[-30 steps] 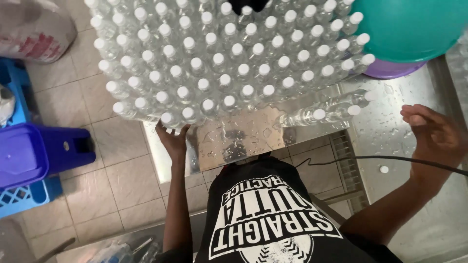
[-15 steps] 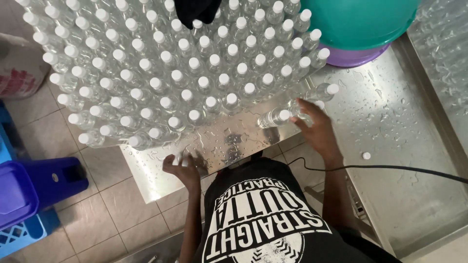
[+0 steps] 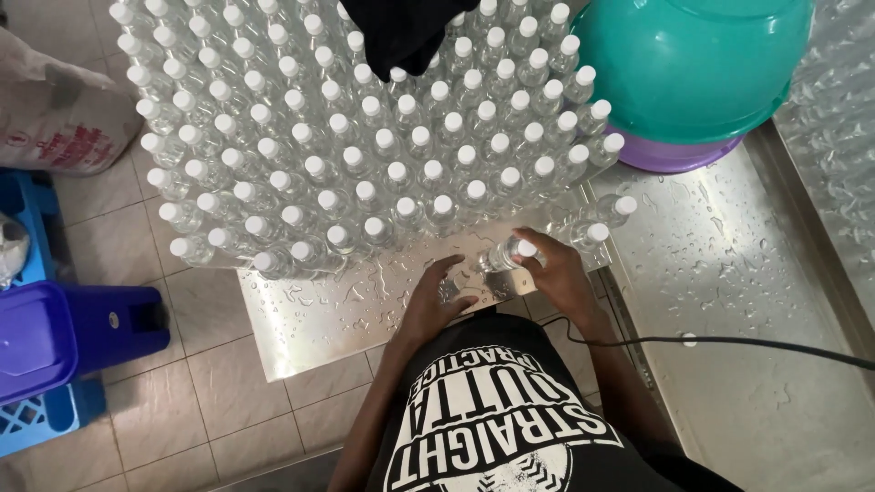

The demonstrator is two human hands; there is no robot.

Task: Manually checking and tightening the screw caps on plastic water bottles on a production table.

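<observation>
Capped bottles point(image 3: 365, 155) crowding tray point(image 3: 319, 319), teal basin point(image 3: 693, 64) beside

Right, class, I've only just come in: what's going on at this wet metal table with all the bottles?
A person stands at a wet metal table crowded with clear, white-capped bottles. Their right hand grips one tilted bottle near the table's front edge, while the left hand rests flat on the wet surface beside it. A teal basin sits upside down over a purple one at the back right.
</observation>
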